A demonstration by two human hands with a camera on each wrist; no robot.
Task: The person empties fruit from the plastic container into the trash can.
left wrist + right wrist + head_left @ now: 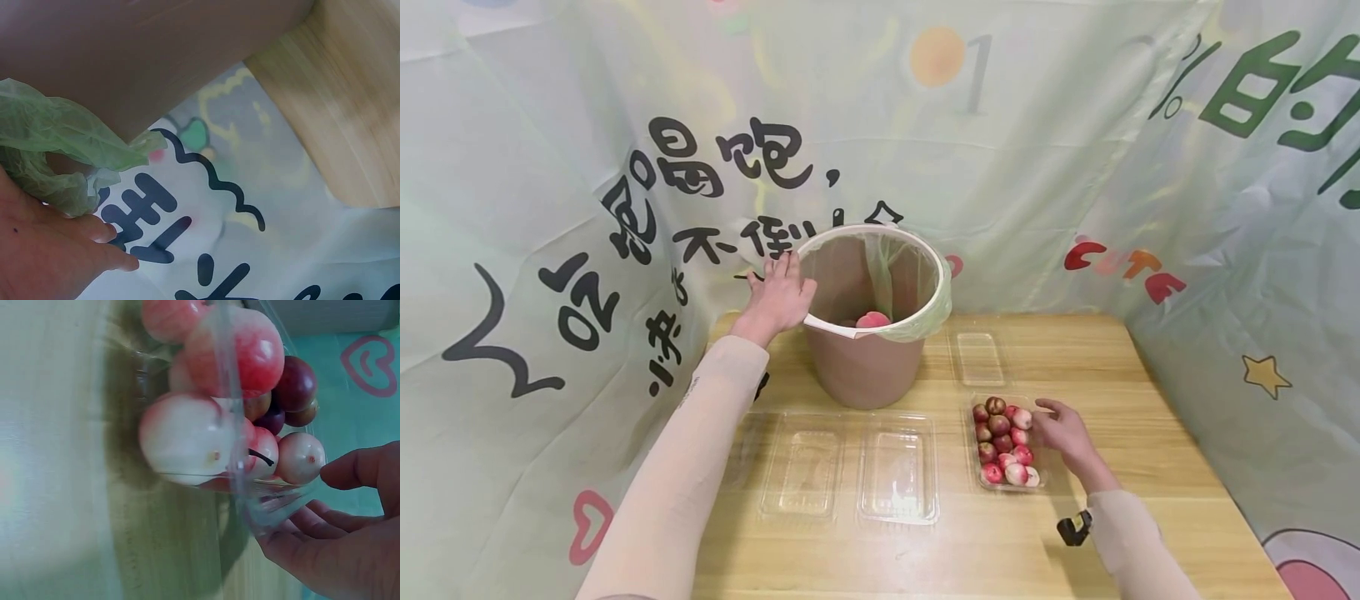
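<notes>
My left hand (780,297) lies at the left rim of a brown plastic bin (868,367), fingers spread and fairly straight. A thin green bag (62,125) lines the bin and bunches near that hand in the left wrist view. Deep inside the bin shows a pink round fruit (873,319). On the right, a clear plastic box (1009,487) holds small fruits, some dark red (998,425), others pink and white (187,434). At its right edge is my right hand (1063,433), fingers loosely bent; one fingertip is right at a pale fruit (301,457).
Two clear plastic trays, a left one (802,475) and a right one (898,475), lie in front of the bin. Another clear tray (980,358) lies behind the fruit box. Printed cloth walls (1030,167) enclose the wooden table (970,550) behind and at both sides.
</notes>
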